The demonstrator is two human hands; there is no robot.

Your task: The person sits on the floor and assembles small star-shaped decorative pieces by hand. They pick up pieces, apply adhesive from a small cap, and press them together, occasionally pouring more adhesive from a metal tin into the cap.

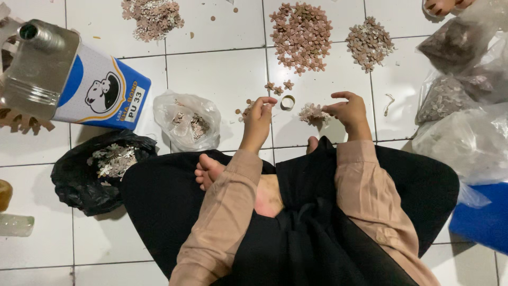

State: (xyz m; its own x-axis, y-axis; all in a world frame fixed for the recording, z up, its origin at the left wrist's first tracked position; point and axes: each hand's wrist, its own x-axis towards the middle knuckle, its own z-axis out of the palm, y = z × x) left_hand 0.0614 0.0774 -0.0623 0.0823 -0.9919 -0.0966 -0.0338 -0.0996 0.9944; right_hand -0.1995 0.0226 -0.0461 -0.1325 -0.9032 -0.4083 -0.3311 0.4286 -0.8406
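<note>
White tile floor point(222, 79) lies open between both hands point(257, 119) and flower heaps point(300, 36).

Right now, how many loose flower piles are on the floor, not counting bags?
3: one top left, a big one top centre, a smaller one to its right. More may lie out of frame.

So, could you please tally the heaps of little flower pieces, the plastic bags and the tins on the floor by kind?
Loose heaps of flower pieces: 4, counting the small heap at the right hand
Bags: 6 (1 black bag, 5 clear ones such as the clear bag)
Glue tin: 1
Total: 11
</note>
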